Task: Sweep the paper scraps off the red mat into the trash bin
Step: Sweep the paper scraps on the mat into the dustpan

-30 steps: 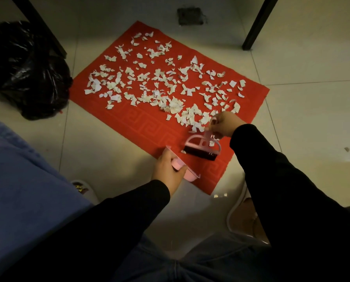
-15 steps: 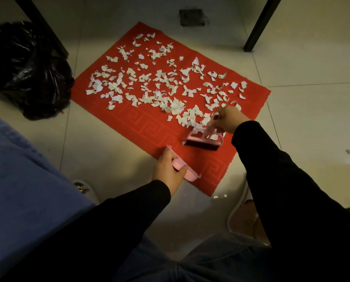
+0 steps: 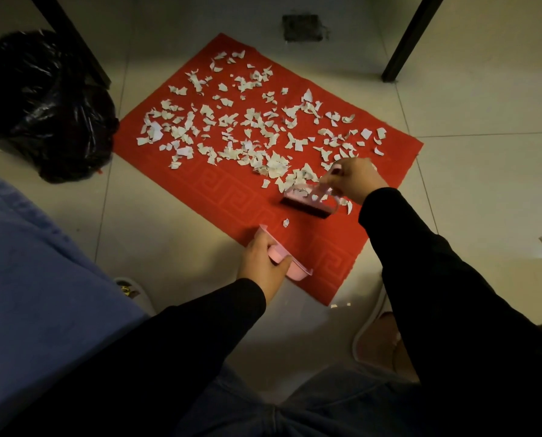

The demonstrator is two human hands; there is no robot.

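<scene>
R hand [image 3: 356, 181] is curled round the pink handle of the brush [image 3: 307, 201], dark bristles down on the red mat [image 3: 225, 200] near its right-hand near edge, just behind the closest clump of paper scraps [image 3: 247, 134]. L hand [image 3: 263, 263] grips the pink dustpan [image 3: 290, 263] at the mat's near edge, lip facing the brush w/ a strip of bare mat between them.

To do this stroke well, I'd say: keep bristles flat, pull short & light toward the pan, & press the pan lip hard onto the mat so bits don't slide under. One scrap [image 3: 286, 222] already lies loose between brush & pan.

Scraps are thin, torn, irregular white bits, prob. light enough to flutter, spread over most of the mat's far half. Mat looks embossed w/ a key-pattern border, so the texture may snag pieces. Trash bin [image 3: 42, 105], lined w/ a crinkly glossy black bag, stands just off the mat's left corner. A few bits [image 3: 340, 305] lie on the floor tiles off the near corner.
</scene>
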